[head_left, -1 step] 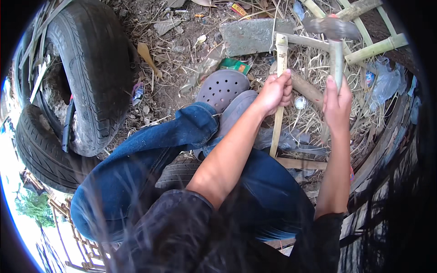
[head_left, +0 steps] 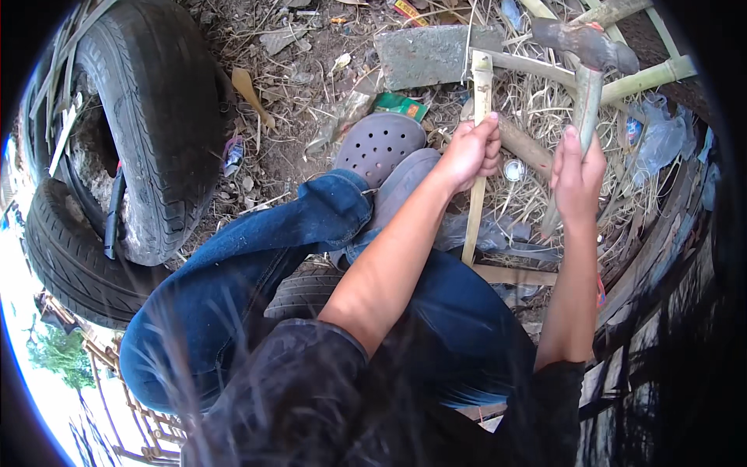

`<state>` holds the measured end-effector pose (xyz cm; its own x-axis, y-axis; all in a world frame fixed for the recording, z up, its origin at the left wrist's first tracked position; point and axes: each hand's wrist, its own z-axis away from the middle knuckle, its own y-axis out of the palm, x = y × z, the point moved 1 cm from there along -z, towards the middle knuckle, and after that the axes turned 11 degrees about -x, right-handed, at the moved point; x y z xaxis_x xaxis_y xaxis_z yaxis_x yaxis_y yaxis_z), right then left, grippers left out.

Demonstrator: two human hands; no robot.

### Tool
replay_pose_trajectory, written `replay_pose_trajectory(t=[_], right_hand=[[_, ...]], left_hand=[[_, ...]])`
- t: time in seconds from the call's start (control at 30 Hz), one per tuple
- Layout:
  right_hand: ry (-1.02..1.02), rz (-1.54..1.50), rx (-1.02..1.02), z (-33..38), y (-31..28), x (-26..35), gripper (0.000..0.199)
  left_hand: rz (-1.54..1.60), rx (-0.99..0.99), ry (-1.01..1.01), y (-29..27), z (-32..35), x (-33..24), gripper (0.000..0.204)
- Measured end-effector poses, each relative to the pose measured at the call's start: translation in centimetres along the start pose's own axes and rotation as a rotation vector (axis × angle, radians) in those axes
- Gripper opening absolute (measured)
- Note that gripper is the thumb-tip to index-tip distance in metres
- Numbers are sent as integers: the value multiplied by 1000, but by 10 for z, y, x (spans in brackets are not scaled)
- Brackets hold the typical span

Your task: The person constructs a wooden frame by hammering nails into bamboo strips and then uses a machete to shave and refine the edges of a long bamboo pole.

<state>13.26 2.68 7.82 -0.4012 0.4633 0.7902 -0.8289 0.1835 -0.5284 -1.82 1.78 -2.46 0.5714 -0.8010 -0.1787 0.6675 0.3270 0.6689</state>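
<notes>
My left hand [head_left: 469, 154] is closed around an upright bamboo strip [head_left: 482, 89], just below its knotted top end. The strip's lower end reaches down beside my knee. My right hand [head_left: 577, 175] grips a hammer [head_left: 586, 97] by its pale, worn handle, with the dark metal head raised beyond the fingers. Between the strip's top and the hammer runs a thin wooden stick [head_left: 529, 68]; it meets the strip near the top. A thicker round stick [head_left: 523, 148] lies between my hands. Whether a nail is in the strip is too small to tell.
A flat concrete block [head_left: 436, 58] lies beyond the strip. Old tyres [head_left: 156, 117] stand at the left. Crossed bamboo pieces [head_left: 654, 78] lie at the far right, above straw [head_left: 529, 194] and plastic bags [head_left: 661, 140]. My grey clogs [head_left: 381, 148] rest on littered soil.
The hammer's head has shifted slightly to the right and tilted, and is no longer as blurred. My left hand and the bamboo strip have barely moved.
</notes>
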Motion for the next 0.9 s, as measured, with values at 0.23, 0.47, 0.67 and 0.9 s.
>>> replay_pose_trajectory(t=[0.23, 0.47, 0.67, 0.9], right_hand=[[-235, 195, -26, 0, -2, -1, 29], [-159, 266, 54, -1, -1, 5, 29], [-190, 154, 71, -3, 3, 7, 29], [-117, 134, 70, -7, 6, -2, 28]], left_hand=[[-30, -14, -26, 5, 2, 3, 42], [-20, 25, -7, 6, 2, 5, 42], [-10, 9, -8, 3, 3, 2, 43], [-7, 32, 2, -1, 0, -1, 42]])
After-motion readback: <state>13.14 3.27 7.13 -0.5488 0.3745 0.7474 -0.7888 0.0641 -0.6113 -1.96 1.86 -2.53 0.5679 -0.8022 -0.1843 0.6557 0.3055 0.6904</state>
